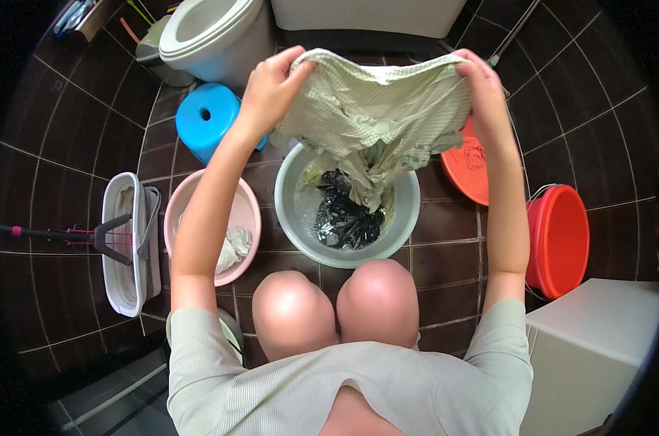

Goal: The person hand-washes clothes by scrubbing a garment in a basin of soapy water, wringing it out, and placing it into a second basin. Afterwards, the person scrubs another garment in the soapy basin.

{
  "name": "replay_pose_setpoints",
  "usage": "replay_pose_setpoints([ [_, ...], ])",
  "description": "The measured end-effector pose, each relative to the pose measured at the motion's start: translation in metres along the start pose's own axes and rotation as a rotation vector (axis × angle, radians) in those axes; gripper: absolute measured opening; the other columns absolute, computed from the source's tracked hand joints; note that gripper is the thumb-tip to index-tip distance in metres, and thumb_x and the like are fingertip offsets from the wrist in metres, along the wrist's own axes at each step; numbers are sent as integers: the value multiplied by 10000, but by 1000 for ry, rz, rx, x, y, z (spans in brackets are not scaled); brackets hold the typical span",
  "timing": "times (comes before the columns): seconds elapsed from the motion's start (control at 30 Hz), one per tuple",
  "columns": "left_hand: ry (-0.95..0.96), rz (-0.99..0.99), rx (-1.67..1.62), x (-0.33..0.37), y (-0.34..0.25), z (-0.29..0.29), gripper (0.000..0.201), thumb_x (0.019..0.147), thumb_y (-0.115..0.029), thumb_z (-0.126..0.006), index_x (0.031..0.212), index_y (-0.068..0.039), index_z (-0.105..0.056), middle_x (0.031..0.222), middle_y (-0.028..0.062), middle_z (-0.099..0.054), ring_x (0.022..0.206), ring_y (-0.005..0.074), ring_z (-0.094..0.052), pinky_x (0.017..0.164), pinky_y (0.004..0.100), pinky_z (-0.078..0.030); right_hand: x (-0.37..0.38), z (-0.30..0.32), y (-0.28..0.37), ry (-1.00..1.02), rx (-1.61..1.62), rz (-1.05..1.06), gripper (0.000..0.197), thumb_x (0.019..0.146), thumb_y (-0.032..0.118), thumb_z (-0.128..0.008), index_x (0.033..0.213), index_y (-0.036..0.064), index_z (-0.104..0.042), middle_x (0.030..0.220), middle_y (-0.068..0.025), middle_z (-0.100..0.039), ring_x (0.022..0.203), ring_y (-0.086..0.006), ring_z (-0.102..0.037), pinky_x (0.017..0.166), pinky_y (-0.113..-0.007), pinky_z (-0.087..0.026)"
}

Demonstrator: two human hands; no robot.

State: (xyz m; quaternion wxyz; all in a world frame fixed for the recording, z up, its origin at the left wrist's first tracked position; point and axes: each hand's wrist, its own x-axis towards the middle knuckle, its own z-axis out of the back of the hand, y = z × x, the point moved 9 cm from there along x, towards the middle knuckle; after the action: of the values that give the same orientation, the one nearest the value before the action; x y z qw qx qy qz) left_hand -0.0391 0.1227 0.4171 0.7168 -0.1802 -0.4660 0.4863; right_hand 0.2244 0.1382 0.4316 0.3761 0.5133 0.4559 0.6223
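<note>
Stretched between my two raised hands is a pale green checked garment (380, 105), its lower part bunched and hanging down into a grey-green basin (289, 229). My left hand (275, 83) is closed around the garment's upper left corner. At the upper right corner, my right hand (482, 91) pinches the same cloth. Dark, wet cloth (344, 218) lies in the basin's sudsy water, partly covered by the garment's hanging end. Beyond my left forearm, a pink basin (177, 207) holds crumpled white cloth (235, 247).
A blue stool (206, 120) and a toilet (213, 36) stand at the far left. Left of the pink basin is a white mop bucket (129, 291) with a mop (111, 240). Red lidded buckets (562, 240) and a red-orange lid or basin (467, 171) are on the right, near a white cabinet (591, 320).
</note>
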Motion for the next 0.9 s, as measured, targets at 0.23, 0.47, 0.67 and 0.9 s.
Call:
replay_pose_setpoints([
  [0.23, 42, -13, -255, 11, -51, 28, 260, 871, -172, -537, 1030, 33, -561, 864, 5, -594, 801, 47, -516, 715, 194, -417, -6, 17, 63, -146, 148, 97, 232, 821, 148, -422, 951, 1, -545, 821, -33, -574, 735, -87, -539, 679, -215, -433],
  [0.47, 454, 49, -11, -34, 15, -64, 169, 791, -195, -578, 839, -33, -587, 714, 71, -568, 673, 162, -551, 608, 296, -430, -25, -26, -66, 136, -12, -74, 148, 823, 147, -433, 853, 57, -547, 746, 33, -513, 704, -51, -473, 666, -202, -401],
  [0.67, 577, 81, 54, -128, 152, -179, 204, 763, -187, -610, 917, -56, -634, 1097, 123, -529, 1026, 274, -514, 878, 356, -403, -74, -57, -254, 207, -249, -211, 182, 817, 171, -508, 914, 20, -543, 804, -34, -568, 763, -118, -525, 698, -252, -418],
  [0.9, 684, 64, 394, -219, 236, -268, 404, 722, -328, -631, 1091, -187, -544, 1368, 182, -287, 1212, 421, -324, 962, 590, -257, -135, -115, -369, 413, -971, 77, 185, 741, 255, -588, 901, 163, -596, 1170, -66, -482, 1119, -367, -395, 902, -511, -347],
])
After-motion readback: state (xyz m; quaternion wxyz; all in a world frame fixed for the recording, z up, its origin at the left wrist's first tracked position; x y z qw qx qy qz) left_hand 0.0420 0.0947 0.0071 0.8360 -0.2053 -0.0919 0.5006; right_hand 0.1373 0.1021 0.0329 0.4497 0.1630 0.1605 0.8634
